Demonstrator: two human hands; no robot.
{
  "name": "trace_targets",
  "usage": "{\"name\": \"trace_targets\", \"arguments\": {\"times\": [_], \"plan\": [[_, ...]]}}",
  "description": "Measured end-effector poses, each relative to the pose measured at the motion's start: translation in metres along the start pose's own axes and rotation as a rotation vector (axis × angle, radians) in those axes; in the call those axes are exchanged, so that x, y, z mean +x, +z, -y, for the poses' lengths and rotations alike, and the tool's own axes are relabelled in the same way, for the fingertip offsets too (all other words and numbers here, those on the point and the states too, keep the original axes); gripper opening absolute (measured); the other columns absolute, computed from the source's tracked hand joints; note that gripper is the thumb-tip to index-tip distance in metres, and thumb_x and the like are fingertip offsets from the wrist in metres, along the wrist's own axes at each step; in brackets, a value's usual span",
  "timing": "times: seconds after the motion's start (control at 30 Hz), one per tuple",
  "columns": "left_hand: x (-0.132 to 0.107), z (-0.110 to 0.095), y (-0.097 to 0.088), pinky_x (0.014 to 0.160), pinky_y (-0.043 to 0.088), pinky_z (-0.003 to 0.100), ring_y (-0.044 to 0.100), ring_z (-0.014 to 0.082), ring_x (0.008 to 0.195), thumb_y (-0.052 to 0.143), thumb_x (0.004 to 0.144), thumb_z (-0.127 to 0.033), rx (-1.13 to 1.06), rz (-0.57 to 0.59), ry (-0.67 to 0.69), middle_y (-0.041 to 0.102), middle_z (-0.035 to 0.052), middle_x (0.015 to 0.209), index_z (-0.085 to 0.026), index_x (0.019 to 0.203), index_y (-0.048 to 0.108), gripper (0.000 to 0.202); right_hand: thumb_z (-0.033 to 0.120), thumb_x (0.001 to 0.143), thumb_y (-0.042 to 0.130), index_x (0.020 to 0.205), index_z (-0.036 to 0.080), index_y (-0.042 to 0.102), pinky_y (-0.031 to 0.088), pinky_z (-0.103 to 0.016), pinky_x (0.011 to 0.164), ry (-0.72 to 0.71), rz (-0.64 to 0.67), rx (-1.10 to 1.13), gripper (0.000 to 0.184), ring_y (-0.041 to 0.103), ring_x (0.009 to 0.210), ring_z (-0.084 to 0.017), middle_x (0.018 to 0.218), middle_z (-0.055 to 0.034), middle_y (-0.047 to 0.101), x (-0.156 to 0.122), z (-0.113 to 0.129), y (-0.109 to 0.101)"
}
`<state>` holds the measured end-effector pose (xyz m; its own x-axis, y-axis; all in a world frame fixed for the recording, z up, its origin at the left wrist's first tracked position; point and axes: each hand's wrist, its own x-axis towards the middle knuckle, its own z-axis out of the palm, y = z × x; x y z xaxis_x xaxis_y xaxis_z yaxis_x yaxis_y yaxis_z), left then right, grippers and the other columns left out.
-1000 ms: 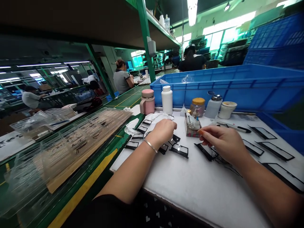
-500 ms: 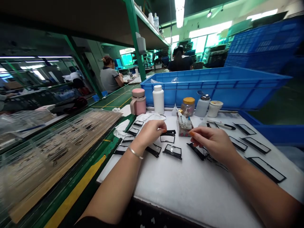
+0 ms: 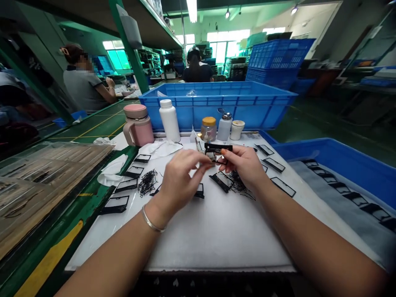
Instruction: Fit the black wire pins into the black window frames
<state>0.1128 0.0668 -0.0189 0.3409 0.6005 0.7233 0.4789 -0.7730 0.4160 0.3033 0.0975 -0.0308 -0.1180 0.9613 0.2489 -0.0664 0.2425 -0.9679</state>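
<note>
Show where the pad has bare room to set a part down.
Free: the white pad strip between left hand, right hand and its front edge. Both hands pinch the held frame. Crowded: black frames down the left, wire pile beside them, bottles along the back, more at right.

Mid-picture, the left hand (image 3: 181, 177) and right hand (image 3: 246, 165) meet above the desk (image 3: 216, 231), a frame (image 3: 218, 147) between them. Behind, in a row from left to right, stand a mug (image 3: 138, 125), bottle (image 3: 169, 120), jar (image 3: 208, 129), dispenser (image 3: 224, 127) and cup (image 3: 237, 129), before a crate (image 3: 247, 109). Loose frames (image 3: 125, 185) lie left of centre; a tray (image 3: 324, 150) sits at right.
</note>
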Motion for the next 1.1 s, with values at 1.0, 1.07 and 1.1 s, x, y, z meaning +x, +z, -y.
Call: {"name": "trace_targets", "arguments": {"times": [1.0,1.07,1.1], "plan": [[0.013,-0.022,0.01,0.079,0.047,0.026,0.059,0.0144,0.086,0.049,0.092,-0.01,-0.242,0.241,-0.114,0.065,0.0038,0.095,-0.017,0.104,0.066,0.022,0.043,0.074,0.076,0.065,0.012,0.065,0.044,-0.017,0.044,0.094,0.176,0.014,0.035,0.058,0.051,-0.013,0.059,-0.0038,0.061,-0.002,0.001,0.003],[0.015,-0.01,-0.001,0.07,0.048,0.023,0.059,0.0127,0.079,0.051,0.093,-0.016,-0.409,0.175,-0.275,0.064,0.004,0.089,-0.016,0.096,0.068,0.017,0.046,0.074,0.076,0.071,0.01,0.068,0.047,-0.018,0.044,0.181,0.261,0.022,0.037,0.063,0.055,-0.017,0.067,-0.0075,0.065,-0.005,0.001,0.008],[0.014,-0.004,-0.005,0.064,0.048,0.021,0.058,0.0119,0.074,0.054,0.091,-0.018,-0.491,0.146,-0.363,0.064,0.0038,0.085,-0.015,0.093,0.067,0.014,0.047,0.075,0.075,0.073,0.01,0.068,0.047,-0.019,0.044,0.22,0.288,0.029,0.038,0.065,0.057,-0.018,0.071,-0.0094,0.067,-0.007,0.001,0.011]]}}
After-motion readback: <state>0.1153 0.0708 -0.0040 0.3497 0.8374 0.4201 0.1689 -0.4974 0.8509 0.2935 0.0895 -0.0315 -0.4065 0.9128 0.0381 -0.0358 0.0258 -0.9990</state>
